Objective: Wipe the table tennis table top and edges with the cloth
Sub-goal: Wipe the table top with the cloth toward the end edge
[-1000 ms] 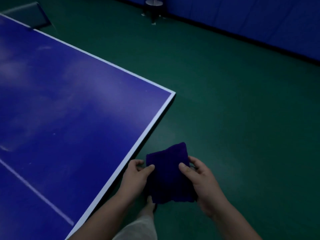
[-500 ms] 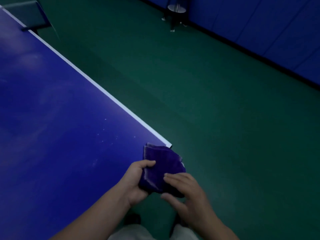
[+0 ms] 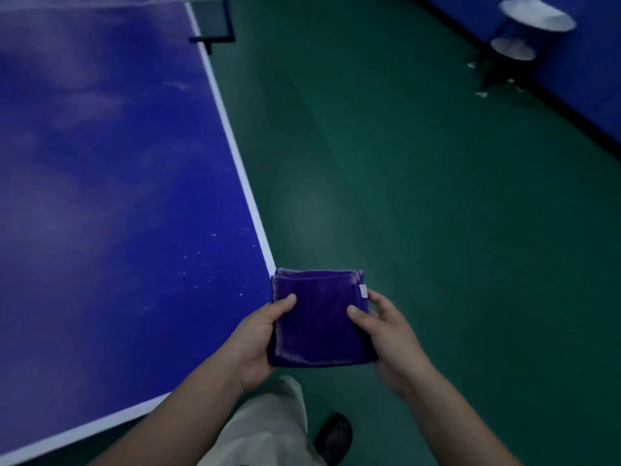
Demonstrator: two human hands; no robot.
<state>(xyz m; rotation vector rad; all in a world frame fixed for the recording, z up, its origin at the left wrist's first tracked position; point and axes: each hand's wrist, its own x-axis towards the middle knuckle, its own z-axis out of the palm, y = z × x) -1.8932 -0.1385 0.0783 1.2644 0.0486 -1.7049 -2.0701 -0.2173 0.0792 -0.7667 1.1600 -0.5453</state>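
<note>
A folded purple cloth [image 3: 319, 317] is held flat between both hands, just off the near right corner of the blue table tennis table [image 3: 111, 183]. My left hand [image 3: 258, 338] grips its left edge, thumb on top and fingers underneath. My right hand [image 3: 386, 334] grips its right edge the same way, beside a small white tag. The table's white side edge line [image 3: 235, 153] runs from the corner up toward the net post [image 3: 215, 25]. Pale dust specks and smears show on the table top near the corner.
Green floor [image 3: 420, 196] lies to the right of the table. A round white stand with dark legs [image 3: 524, 35] sits at the far right by the blue wall padding [image 3: 591, 62]. My pale trouser leg and a dark shoe [image 3: 334, 438] are below the cloth.
The view swung so the table's side edge now runs away from me. The cloth went from bunched between the hands to a flat folded square held by both edges.
</note>
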